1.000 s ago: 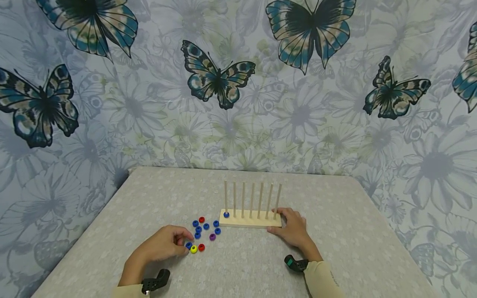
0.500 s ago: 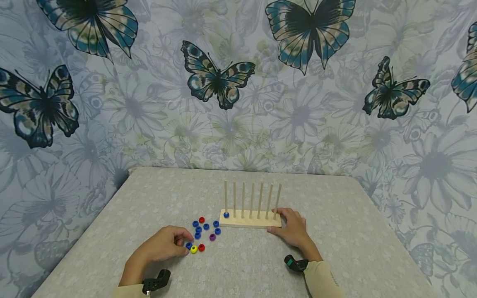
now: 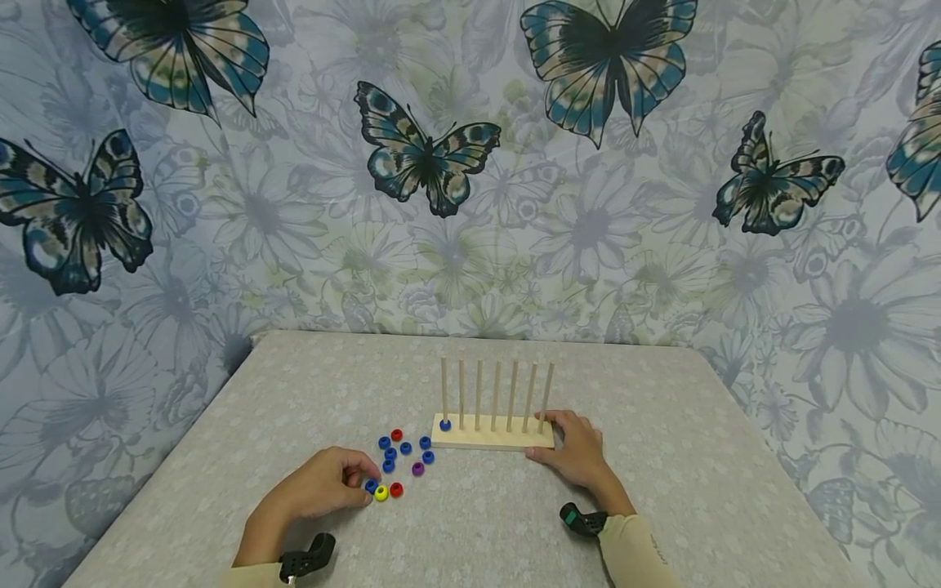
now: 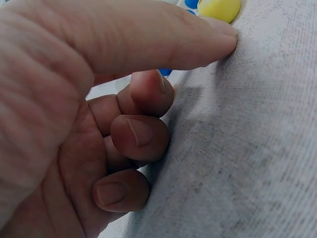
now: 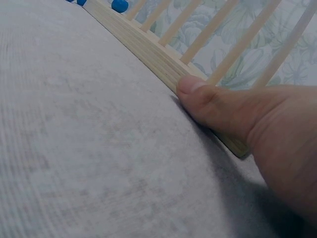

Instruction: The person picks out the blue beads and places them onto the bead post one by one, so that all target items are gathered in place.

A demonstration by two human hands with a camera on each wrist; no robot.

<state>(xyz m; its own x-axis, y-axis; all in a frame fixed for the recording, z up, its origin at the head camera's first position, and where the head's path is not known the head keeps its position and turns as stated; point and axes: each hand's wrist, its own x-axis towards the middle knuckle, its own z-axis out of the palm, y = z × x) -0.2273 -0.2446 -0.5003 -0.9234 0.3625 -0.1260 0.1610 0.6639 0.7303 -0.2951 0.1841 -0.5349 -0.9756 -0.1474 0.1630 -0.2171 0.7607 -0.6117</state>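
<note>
At the front left of the table, my left hand [image 3: 323, 482] has its thumb and index finger around a blue bead [image 3: 371, 486], pinching it. A yellow bead [image 3: 381, 493] lies right by the thumb tip, with a red bead [image 3: 396, 490] beside it. In the left wrist view the thumb hides most of the blue bead, and the other fingers [image 4: 141, 134] curl in over the cloth. My right hand [image 3: 577, 449] grips the right end of a wooden peg stand [image 3: 488, 441], thumb along its front edge. One blue bead [image 3: 445, 425] sits at the bottom of the leftmost peg.
Several blue beads [image 3: 406, 448], another red bead [image 3: 397, 435] and a purple bead [image 3: 417, 469] lie loose between my left hand and the stand. Upright pegs [image 3: 495, 396] rise from the base. A butterfly-patterned wall [image 3: 470, 269] stands behind the cloth-covered table [image 3: 662, 408].
</note>
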